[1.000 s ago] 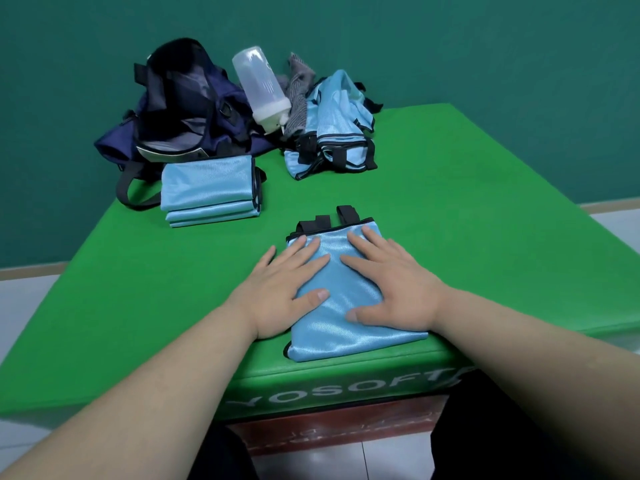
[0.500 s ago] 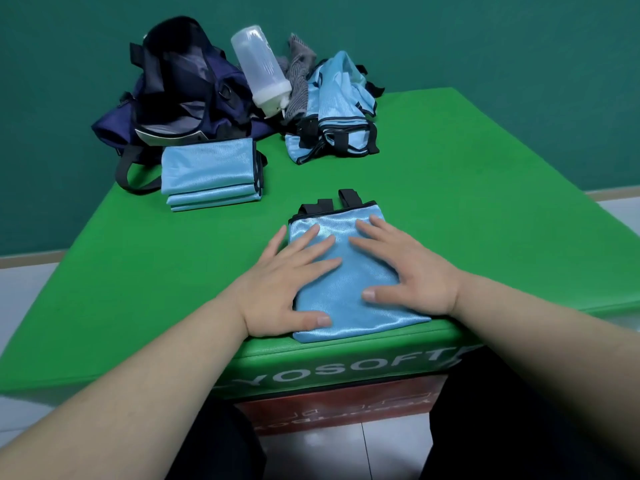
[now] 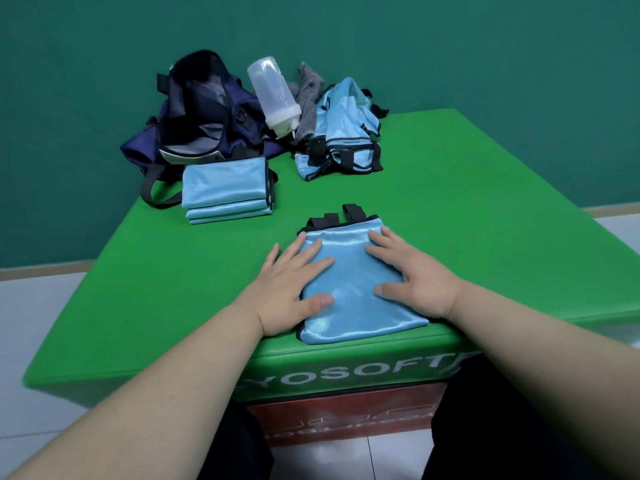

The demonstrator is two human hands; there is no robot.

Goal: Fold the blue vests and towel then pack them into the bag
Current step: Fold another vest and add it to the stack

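the blue vest i work on lies folded into a rectangle at the lower middle of the frame, near the front edge of the green bench. my left hand and my right hand lie flat on it, one on each side. the fingers are straight and spread; they press the cloth and grip nothing. i judge this is the flattening at the end of one fold. next, i think, this vest must go onto the stack of folded vests, up and to the left, just in front of the dark bag. for that i must slide the fingers under both sides so the fold does not open. right of the bag, the unfolded vests and the grey towel wait, and a plastic bottle leans between.
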